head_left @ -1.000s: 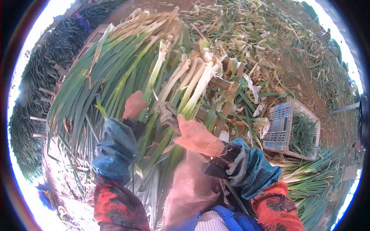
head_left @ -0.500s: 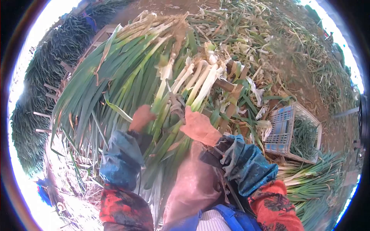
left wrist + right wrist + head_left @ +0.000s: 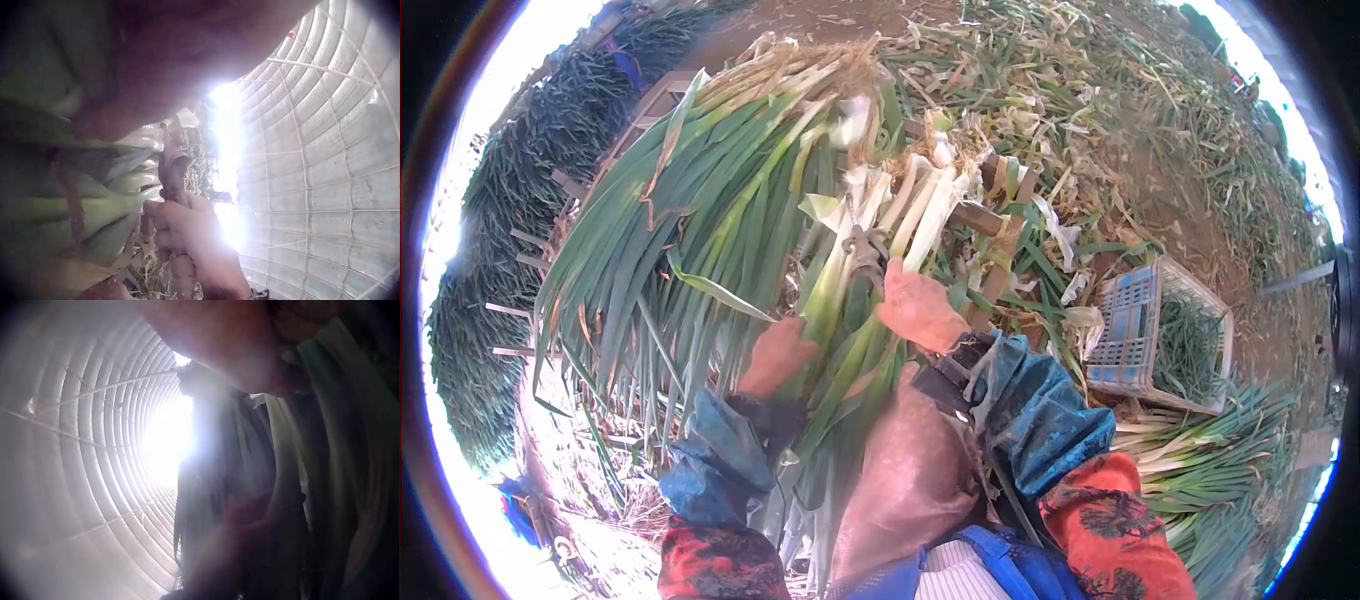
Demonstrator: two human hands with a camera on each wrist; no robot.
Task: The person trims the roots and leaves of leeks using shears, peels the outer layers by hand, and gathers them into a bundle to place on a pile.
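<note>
In the head view the right hand (image 3: 922, 308) grips a grey-brown tool (image 3: 865, 252) with a thin tip, over the pale stalks of a few leeks (image 3: 915, 225). Just left of it, my left hand (image 3: 777, 352), slightly blurred, curls against the green part of a leek (image 3: 828, 290); its fingertips are hard to make out. The left wrist view has the right hand (image 3: 200, 244) wrapped round the tool (image 3: 174, 165) beside the stalks. In the right wrist view, leaves (image 3: 284, 450) hang below the near hand (image 3: 231, 344).
A large leek pile (image 3: 690, 220) spreads at the left, roots away from me. Peelings (image 3: 1040, 110) cover the ground behind. A plastic crate (image 3: 1125, 330) lies at the right, holding greens, with more leeks (image 3: 1200, 450) below it. A pinkish cloth (image 3: 905, 480) covers the lap.
My left hand has moved right and toward the body, up to the leek. The leek's pale end is lower, and a blurred white piece shows above. The right hand, still gripping the tool, has shifted slightly.
</note>
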